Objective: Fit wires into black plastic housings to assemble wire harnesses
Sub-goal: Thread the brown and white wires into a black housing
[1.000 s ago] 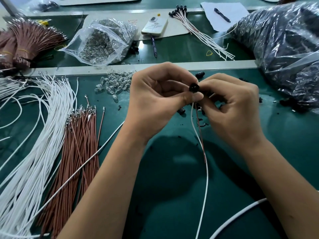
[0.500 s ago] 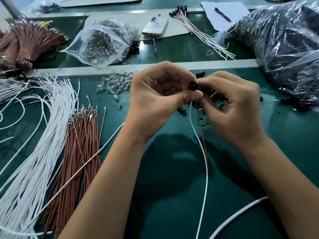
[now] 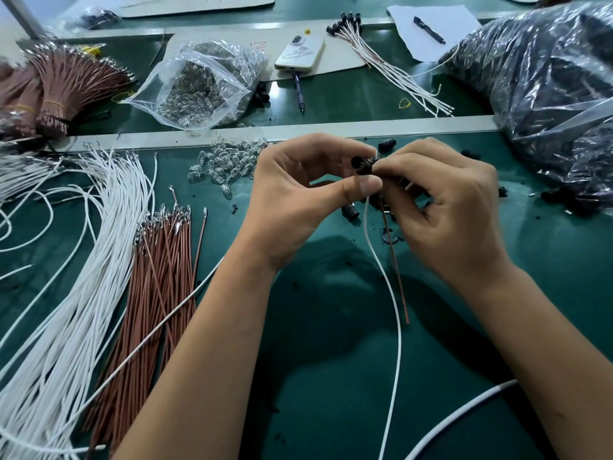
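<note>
Green bench [image 3: 331, 410] with white wires [image 3: 66, 293], brown wires [image 3: 159, 277], phone [image 3: 300, 52]

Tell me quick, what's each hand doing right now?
Left hand: closed, pinching the small round black plastic housing.
Right hand: closed on the same housing; whether its grip also takes the wires below cannot be told.

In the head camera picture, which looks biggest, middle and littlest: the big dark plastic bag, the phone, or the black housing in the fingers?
1. The dark plastic bag, by far the largest.
2. The phone.
3. The black housing, smallest, even though it sits nearer the camera than the phone.
</note>
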`<state>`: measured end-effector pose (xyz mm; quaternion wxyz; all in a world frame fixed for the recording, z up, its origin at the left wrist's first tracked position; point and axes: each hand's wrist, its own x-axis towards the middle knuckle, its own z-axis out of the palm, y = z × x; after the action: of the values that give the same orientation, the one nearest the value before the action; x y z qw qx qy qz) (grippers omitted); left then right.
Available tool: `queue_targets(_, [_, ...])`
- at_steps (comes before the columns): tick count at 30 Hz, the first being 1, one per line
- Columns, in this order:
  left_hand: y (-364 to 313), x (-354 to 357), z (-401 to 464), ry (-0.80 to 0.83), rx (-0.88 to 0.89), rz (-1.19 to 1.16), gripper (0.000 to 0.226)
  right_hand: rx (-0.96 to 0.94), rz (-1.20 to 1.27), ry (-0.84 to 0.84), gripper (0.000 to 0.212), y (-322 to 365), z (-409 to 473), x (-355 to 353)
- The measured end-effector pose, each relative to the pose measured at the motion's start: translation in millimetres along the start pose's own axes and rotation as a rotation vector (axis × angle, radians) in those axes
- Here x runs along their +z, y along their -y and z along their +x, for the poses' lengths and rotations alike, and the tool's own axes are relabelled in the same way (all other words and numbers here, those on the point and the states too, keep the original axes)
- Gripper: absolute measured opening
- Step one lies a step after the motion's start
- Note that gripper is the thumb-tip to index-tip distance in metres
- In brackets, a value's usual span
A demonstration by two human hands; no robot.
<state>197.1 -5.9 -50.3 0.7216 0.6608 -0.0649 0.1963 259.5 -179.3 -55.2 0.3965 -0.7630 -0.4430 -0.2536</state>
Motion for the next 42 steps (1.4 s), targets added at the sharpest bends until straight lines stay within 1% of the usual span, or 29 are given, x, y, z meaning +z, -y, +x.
queue_targets(2, [0.9, -0.4, -0.1, -0.001, -0.009, -0.018, 0.025, 0.003, -0.010, 0.011, 0.011, -0.1, -0.3, 1.0])
queue_targets(6, [1.1, 0.4, -0.6, 0.001, 0.006, -0.010, 0.024, 0.020, -0.022, 0.039, 0.006, 0.5, -1.2, 1.7])
queue_targets(17, [-4.9, 5.0, -1.7, 0.030, 0.038, -0.047, 0.034, -0.024, 0.017, -0.017, 0.011, -0.1, -0.9, 0.5])
queue_targets(22, [-5.5, 4.6, -1.1, 0.048, 0.034, -0.064, 0.032, -0.067, -0.050, 0.031, 0.012, 1.8, -1.2, 2.4])
queue_targets(31, [-6.3, 3.8, -2.0, 0.066, 0.028, -0.143, 0.030, -0.073, -0.106, 0.043, 0.012, 3.9, -1.8, 2.9])
queue_targets(42, [-2.9, 4.9, -2.9, 0.069, 0.002, -0.215, 0.031, -0.064, -0.100, 0.047, 0.018, 7.3, -3.5, 8.6])
